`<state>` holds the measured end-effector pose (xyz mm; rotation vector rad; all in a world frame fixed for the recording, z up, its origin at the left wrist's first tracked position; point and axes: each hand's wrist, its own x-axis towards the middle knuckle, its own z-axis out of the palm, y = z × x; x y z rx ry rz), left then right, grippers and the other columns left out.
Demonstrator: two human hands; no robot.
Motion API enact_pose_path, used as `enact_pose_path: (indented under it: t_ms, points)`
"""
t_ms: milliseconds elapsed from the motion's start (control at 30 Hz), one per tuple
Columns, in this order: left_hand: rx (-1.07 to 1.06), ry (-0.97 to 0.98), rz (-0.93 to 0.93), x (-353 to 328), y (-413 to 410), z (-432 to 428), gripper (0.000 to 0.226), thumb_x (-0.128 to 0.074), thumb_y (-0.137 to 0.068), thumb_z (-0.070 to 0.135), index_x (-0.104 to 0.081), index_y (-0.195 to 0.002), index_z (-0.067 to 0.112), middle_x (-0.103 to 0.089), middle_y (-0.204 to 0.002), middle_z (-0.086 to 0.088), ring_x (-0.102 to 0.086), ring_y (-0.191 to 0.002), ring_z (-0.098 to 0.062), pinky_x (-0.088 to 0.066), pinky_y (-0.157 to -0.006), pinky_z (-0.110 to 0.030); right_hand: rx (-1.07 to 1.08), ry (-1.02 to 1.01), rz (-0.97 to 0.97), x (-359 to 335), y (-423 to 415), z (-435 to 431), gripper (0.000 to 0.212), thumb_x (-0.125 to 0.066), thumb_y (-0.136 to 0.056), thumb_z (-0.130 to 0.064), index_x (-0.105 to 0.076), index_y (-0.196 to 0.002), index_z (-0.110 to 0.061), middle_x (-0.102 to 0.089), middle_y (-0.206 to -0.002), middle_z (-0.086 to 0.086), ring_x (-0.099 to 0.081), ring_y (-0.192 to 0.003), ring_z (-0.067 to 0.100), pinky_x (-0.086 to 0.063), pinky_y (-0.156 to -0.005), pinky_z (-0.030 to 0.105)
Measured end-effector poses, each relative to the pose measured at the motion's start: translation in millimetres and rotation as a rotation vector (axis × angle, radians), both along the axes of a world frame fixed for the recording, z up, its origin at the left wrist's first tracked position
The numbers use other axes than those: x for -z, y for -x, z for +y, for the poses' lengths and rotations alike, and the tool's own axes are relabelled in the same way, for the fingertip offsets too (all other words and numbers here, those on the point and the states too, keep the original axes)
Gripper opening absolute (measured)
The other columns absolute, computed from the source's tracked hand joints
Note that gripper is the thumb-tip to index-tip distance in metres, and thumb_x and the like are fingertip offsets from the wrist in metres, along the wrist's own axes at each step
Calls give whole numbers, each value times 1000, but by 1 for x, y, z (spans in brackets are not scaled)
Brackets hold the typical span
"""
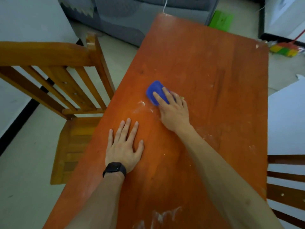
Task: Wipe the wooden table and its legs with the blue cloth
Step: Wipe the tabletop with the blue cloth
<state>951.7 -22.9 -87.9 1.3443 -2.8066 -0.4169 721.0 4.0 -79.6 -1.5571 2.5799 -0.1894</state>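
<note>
My right hand [174, 111] is pressing the blue cloth [155, 92] flat under its fingers, mid wooden table [206, 66]; my left hand [124, 146] is lying open, palm down, nearer.

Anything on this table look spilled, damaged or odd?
Yes. White powdery smears lie on the wooden table just left of the blue cloth under the right hand, with more streaks at the near edge.

Hidden and cut off

The right hand [175, 111] covers part of the blue cloth [156, 92]; the surface [206, 66] legs are out of sight, its near end cropped.
</note>
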Motion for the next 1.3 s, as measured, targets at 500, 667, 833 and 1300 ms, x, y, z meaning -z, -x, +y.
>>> enact_pose_path:
  t_ms: [500, 667, 833, 1300]
  points:
    - [13, -2, 23, -5, 6, -2, 65, -23, -96, 61, -13, -156, 37, -8, -164, 7, 3, -151, -11, 3, -122, -47, 294, 311, -136, -37, -22, 22, 57, -44, -94, -14, -35, -150, -23, -39, -150, 12, -49, -112, 40, -42, -96, 49]
    - [17, -29, 43, -6, 5, -6, 66, -26, -96, 58, -13, -156, 34, -5, -164, 8, 6, -151, -10, 5, -122, -45, 233, 322, -204, -32, -74, 38, 55, -46, -97, -16, -34, -150, -25, -38, -151, 8, -48, -116, 35, -44, -95, 48]
    - [95, -70, 124, -8, -23, -23, 65, -33, -95, 46, -25, -155, 20, -22, -162, 2, -12, -150, -12, -4, -122, -37, 199, 305, -136, -33, -112, 25, 56, -49, -95, -16, -37, -148, -27, -38, -153, 7, -48, -114, 34, -47, -87, 46]
    - [99, 27, 12, -1, -67, -55, 62, -18, -98, 43, -19, -156, 21, -18, -163, 2, -10, -151, -14, -7, -122, -47, 649, -144, -82, -22, -89, 21, 67, -37, -97, -30, -4, -154, -38, -3, -165, 1, -19, -140, 39, -25, -109, 54]
